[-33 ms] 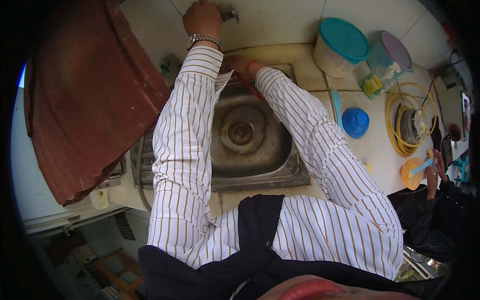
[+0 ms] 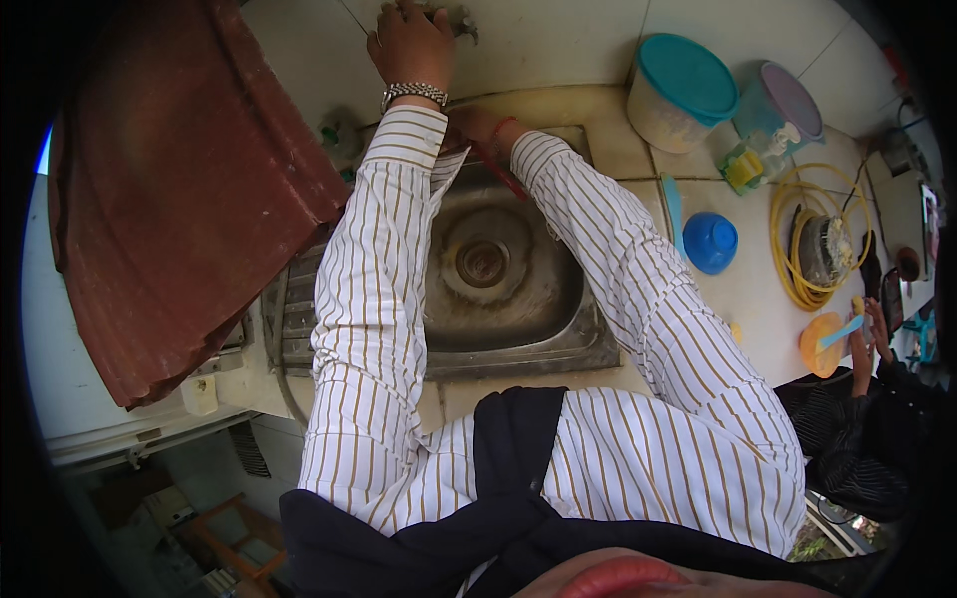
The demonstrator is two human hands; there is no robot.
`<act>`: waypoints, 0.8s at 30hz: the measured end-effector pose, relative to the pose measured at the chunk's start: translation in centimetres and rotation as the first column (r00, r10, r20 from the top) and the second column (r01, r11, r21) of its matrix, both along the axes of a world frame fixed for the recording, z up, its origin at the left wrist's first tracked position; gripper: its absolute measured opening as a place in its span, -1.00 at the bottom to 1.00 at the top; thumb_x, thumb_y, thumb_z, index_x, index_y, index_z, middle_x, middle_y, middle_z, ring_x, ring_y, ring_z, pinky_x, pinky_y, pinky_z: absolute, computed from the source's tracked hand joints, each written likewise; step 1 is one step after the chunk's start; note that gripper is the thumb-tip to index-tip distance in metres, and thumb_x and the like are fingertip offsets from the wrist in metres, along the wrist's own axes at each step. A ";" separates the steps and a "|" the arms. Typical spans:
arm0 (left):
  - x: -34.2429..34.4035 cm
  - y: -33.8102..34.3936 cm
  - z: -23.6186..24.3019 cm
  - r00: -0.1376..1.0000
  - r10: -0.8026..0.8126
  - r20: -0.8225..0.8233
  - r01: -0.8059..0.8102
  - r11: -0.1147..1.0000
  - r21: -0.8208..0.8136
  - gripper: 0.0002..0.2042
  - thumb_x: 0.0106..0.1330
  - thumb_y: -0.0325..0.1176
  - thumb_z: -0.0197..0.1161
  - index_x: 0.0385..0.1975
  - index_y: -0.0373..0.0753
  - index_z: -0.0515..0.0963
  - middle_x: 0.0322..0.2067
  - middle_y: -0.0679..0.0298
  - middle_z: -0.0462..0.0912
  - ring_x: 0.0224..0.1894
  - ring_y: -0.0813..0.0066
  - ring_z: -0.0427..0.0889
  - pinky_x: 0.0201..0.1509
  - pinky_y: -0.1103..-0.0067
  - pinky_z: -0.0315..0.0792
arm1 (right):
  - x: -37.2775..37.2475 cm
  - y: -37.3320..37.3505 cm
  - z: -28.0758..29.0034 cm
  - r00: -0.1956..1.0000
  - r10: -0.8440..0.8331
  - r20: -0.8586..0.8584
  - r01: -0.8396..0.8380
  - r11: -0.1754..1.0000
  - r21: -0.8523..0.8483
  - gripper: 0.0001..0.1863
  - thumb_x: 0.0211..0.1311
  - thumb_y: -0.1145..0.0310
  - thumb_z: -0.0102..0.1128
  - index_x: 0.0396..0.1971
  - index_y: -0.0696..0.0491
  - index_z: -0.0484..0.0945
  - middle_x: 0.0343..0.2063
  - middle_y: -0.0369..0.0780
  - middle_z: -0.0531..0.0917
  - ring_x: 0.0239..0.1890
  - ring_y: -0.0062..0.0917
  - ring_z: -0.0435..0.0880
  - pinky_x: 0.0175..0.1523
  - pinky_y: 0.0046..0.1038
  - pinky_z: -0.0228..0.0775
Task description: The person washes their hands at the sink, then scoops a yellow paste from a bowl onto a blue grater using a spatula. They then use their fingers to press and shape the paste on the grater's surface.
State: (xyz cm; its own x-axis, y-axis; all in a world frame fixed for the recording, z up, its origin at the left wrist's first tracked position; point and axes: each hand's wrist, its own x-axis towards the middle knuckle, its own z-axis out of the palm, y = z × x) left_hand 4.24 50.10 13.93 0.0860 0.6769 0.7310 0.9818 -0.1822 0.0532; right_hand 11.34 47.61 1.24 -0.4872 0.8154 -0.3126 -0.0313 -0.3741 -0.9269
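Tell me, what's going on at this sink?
Someone in a striped shirt is leaning over the sink. Their left hand is up at the tap; the right hand is partly hidden by the left sleeve, so its grip is unclear. To the right, a blue bowl sits on the counter.

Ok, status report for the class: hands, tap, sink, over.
Left hand at the wall tap, grip unclear. Right hand near the far edge of the sink. Left cuff partly blocks view of right hand.
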 end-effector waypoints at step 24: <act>-4.2 -3.5 -18.4 -0.277 0.174 0.945 0.775 0.622 0.113 -0.64 0.43 -0.07 -0.15 0.02 -0.16 0.38 -0.22 0.37 0.49 -0.27 0.59 0.50 -0.19 0.59 0.46 | 0.5 0.4 -2.5 0.905 -0.166 -0.393 0.150 0.986 -0.070 -0.69 0.34 0.31 -0.03 -0.01 0.14 0.33 0.02 -0.19 0.49 0.05 -0.50 0.48 0.14 -0.46 0.33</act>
